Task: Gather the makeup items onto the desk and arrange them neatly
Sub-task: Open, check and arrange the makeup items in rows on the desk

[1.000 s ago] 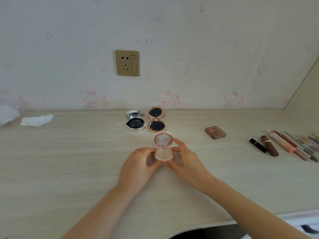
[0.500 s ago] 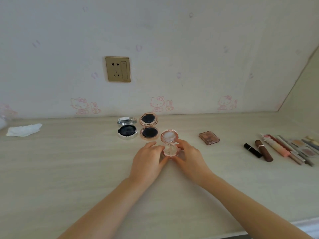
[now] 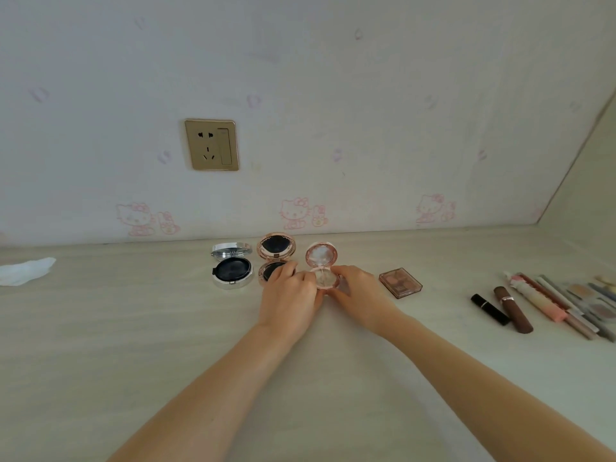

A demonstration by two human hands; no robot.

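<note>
An open pink round compact (image 3: pixel 322 258) stands on the pale desk (image 3: pixel 133 328) near the wall, lid upright. My left hand (image 3: pixel 289 296) and my right hand (image 3: pixel 358 291) grip its base from both sides. To its left stand an open rose-gold compact (image 3: pixel 276 247), partly hidden by my left fingers, and an open silver compact (image 3: pixel 231 268). A brown eyeshadow palette (image 3: pixel 400 282) lies to the right.
At the far right lie a black lipstick (image 3: pixel 489 309), a brown tube (image 3: pixel 512 309), a pink tube (image 3: pixel 536 300) and several pencils and palettes (image 3: pixel 590 305). A crumpled white tissue (image 3: pixel 25 271) is at the far left. A wall socket (image 3: pixel 211 145) sits above the desk.
Both hands have carried the pink compact away from me toward the wall, to a spot right of the rose-gold compact. The other items have not moved.
</note>
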